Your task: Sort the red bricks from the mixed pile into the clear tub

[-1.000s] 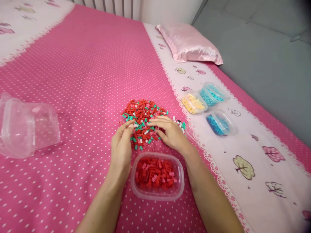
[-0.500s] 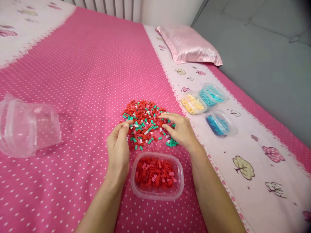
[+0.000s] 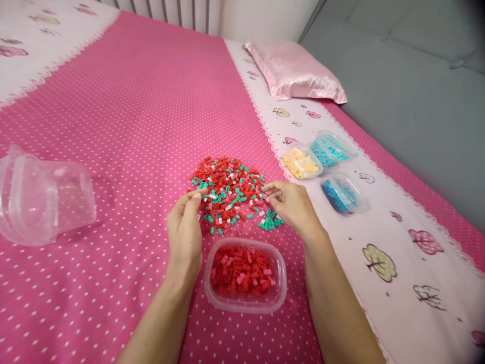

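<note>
A loose pile of small toy building bricks (image 3: 227, 194), mostly red with green, white and pink ones mixed in, lies on the bedspread. At its left edge is my left hand (image 3: 185, 225), thumb and forefinger pressed together; whatever they pinch is too small to name. My right hand (image 3: 290, 205) is at the pile's right edge with its fingers curled and fingertips close together. I cannot make out what lies between them. Below that hand sits a small cluster of green bricks (image 3: 270, 220). Between my forearms stands a clear plastic container (image 3: 282, 283) holding red and pink bricks.
Empty-looking clear containers (image 3: 76, 197), nested together, lie on their side at the left. To the right stand containers of yellow bricks (image 3: 301, 163), turquoise bricks (image 3: 329, 149) and blue bricks (image 3: 339, 193). A pink pillow (image 3: 295, 71) lies at the back beside a grey wall (image 3: 409, 86).
My right hand has drawn back to the right from over the pile, its fingertips coming closer together. More of the green cluster shows. My left hand has stayed in place.
</note>
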`<state>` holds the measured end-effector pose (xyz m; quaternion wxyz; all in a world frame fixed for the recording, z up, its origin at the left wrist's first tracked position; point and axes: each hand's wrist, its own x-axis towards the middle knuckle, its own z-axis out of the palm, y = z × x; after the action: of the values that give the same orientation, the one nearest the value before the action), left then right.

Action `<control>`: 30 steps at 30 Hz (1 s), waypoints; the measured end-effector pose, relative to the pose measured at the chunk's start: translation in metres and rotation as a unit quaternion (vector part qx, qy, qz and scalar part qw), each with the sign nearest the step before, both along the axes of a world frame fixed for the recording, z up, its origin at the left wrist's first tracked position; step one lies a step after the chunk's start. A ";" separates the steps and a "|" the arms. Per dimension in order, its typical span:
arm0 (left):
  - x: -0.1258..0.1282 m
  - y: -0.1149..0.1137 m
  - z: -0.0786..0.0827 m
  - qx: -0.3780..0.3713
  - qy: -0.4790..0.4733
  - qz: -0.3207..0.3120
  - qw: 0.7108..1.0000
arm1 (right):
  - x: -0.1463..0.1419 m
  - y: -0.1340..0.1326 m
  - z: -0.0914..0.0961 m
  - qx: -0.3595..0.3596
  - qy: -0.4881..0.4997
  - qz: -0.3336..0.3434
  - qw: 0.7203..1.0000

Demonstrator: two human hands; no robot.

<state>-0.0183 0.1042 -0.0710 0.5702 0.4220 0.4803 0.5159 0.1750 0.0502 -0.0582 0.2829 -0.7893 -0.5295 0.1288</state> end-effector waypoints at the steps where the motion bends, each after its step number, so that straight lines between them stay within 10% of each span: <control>1: 0.000 0.000 0.000 0.000 0.001 0.000 1.000 | 0.000 0.000 0.000 -0.015 -0.001 -0.005 1.000; 30: 0.000 0.001 0.006 0.053 -0.085 0.087 0.991 | -0.004 0.003 -0.004 -0.007 -0.037 0.021 0.999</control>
<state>-0.0178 0.1052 -0.0646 0.5389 0.3632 0.4368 0.6220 0.1715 0.0531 -0.0619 0.2544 -0.7843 -0.5552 0.1090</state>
